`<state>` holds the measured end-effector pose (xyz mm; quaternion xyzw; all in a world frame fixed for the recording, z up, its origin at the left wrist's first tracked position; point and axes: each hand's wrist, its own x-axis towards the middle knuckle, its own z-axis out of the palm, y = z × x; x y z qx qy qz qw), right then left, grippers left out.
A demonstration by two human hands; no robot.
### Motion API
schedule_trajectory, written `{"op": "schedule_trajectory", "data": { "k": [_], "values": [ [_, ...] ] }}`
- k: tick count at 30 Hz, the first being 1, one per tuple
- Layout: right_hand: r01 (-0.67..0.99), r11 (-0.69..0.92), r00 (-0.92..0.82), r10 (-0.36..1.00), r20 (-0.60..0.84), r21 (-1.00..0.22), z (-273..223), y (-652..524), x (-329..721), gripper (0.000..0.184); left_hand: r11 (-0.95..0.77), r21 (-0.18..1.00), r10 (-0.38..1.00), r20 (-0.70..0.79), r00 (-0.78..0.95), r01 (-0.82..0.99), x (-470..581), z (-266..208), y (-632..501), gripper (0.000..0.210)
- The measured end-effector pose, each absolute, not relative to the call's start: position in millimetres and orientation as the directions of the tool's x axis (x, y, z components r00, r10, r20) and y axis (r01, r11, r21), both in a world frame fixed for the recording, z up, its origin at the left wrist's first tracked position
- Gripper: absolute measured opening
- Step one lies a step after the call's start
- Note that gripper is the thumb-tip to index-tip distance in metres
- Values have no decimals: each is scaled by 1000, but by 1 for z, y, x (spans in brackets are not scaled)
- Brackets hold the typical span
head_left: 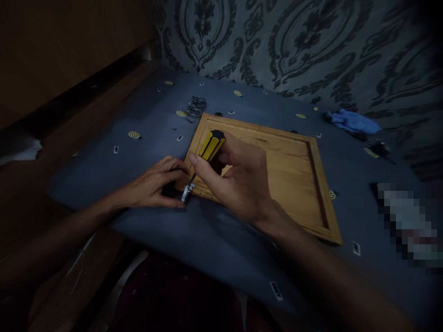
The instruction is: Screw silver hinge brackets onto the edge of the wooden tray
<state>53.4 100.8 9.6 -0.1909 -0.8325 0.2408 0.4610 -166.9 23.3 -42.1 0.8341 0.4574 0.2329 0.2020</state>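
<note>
A wooden cabinet door [277,157] with a raised frame lies flat on a blue patterned tabletop. At its near left corner sits a small metal cabinet hinge [187,192]. My left hand [155,183] is curled at that corner, with its thumb against the hinge's lower end and its fingers by the door's edge. My right hand [242,177] is wrapped around a screwdriver [212,145] with a yellow and black handle. The screwdriver is tilted, its shaft reaching down to the hinge; the exact tip contact is hard to make out.
Several dark metal pieces [196,107] lie beyond the door's far left corner. A blue cloth-like item [353,121] and a dark object [380,148] rest at the right. A blurred-out item [408,221] lies near the right edge. Patterned wallpaper [294,41] rises behind.
</note>
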Motion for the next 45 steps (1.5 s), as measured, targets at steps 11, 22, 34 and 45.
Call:
{"op": "schedule_trajectory", "data": {
  "k": [11,22,34,45],
  "values": [
    [96,780,-555,558,617,-619,7,98,51,29,-518,549,849,241,470,656,-163,-37,22,50],
    [92,769,-640,532,555,-633,11,101,55,27,-528,558,844,267,465,640,-165,-42,23,56],
    [-86,596,-893,309,326,-799,34,113,69,25,-484,555,869,213,447,676,-167,-44,23,53],
    [-74,701,-845,333,417,-709,23,116,66,28,-506,576,856,243,456,642,-164,-41,23,51]
  ]
}}
